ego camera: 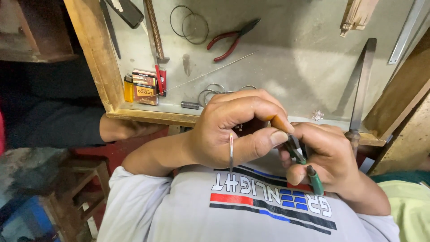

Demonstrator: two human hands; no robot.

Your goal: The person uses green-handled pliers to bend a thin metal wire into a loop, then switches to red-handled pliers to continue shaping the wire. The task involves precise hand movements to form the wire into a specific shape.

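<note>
Here, near the surface's (291, 54) front-left corner, a yellow lighter (128, 88) stands beside a small pack (145, 86), untouched. Further back lie two wire rings (189, 24) and red pliers (230, 39), also not in hand; a thin straight wire (210, 71) runs diagonally between them and the front edge. More rings (212, 92) sit at the front edge, partly hidden behind the knuckles.

Left hand (233, 130) is held just in front of the front edge, over the person's shirt; fingers curled tight, thumb pressed forward, clamped on a thin metal ring (231, 150) seen edge-on below the thumb. An orange handle (280, 123) pokes out between thumb and forefinger; which hand really holds it I cannot tell.

Right hand (324, 154) touches the left, fingers closed round green-handled pliers (309, 172), tip pointing toward the left thumb. Tip contact with the ring is hidden.

A long flat file (362, 85) leans at the front-right corner.

Judgement: work on this ring looks mid-way — ring already formed and gripped, tool applied, but joint or finish not visible. Rings on the surface seem finished or waiting; cannot tell which.
</note>
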